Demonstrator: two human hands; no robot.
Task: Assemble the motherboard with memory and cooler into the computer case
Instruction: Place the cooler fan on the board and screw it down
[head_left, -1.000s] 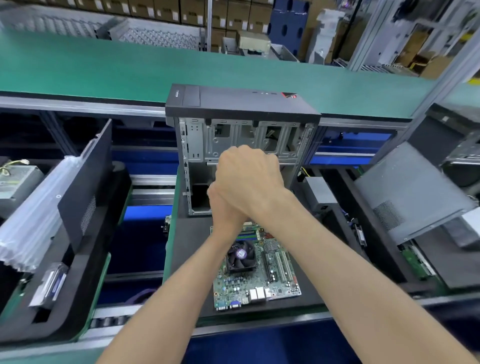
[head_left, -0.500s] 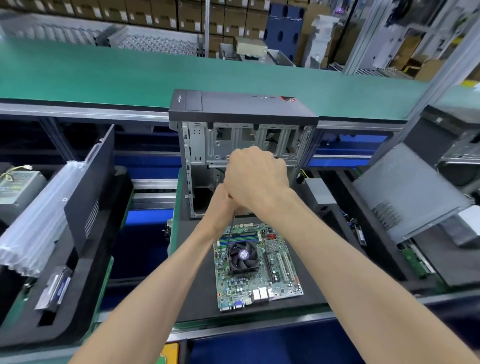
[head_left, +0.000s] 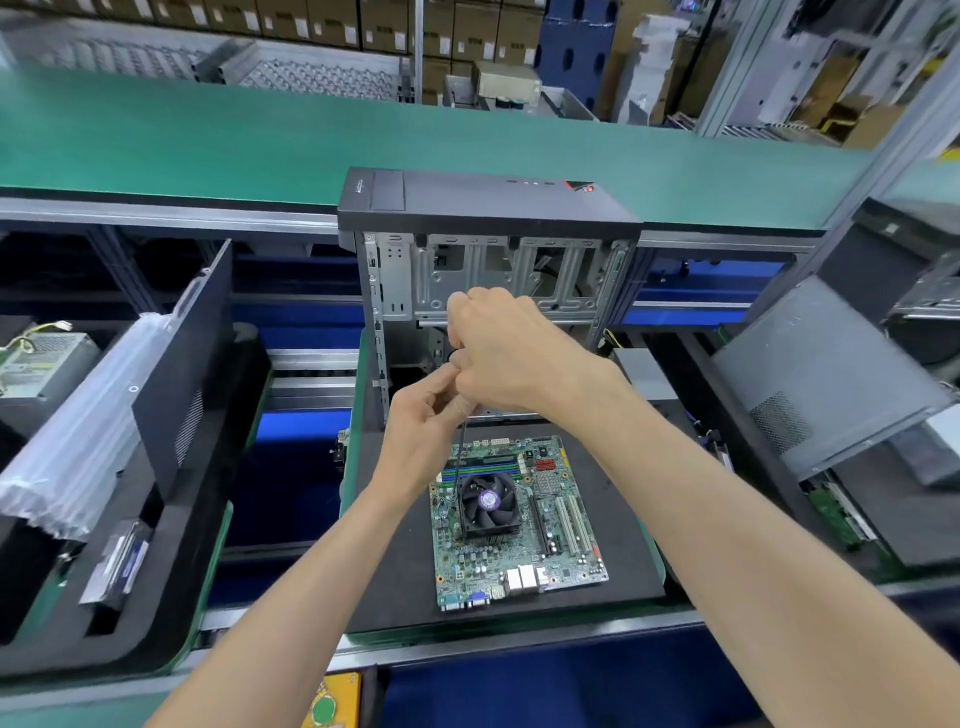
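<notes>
The green motherboard (head_left: 566, 545) lies flat on a black foam tray (head_left: 395, 571), with a black cooler fan (head_left: 488, 501) and memory sticks (head_left: 483, 462) on it. Behind it the open computer case (head_left: 488, 208) stands with its bare metal inside facing me. My right hand (head_left: 498, 348) grips the handle of a screwdriver above the board. My left hand (head_left: 421, 431) pinches the top of its thin black shaft (head_left: 459, 457). The shaft runs down to the cooler's left corner; the tip is too small to make out.
A black side panel (head_left: 176, 364) and a plastic-wrapped bundle (head_left: 78, 441) lean in the left tray, with a power supply (head_left: 36, 364) beyond. A grey case panel (head_left: 821, 374) tilts at the right. A green conveyor belt (head_left: 208, 135) runs behind the case.
My hands were stacked tightly together; now the left hand has dropped lower and to the left, and the screwdriver shaft shows beneath them. The board and case have not moved.
</notes>
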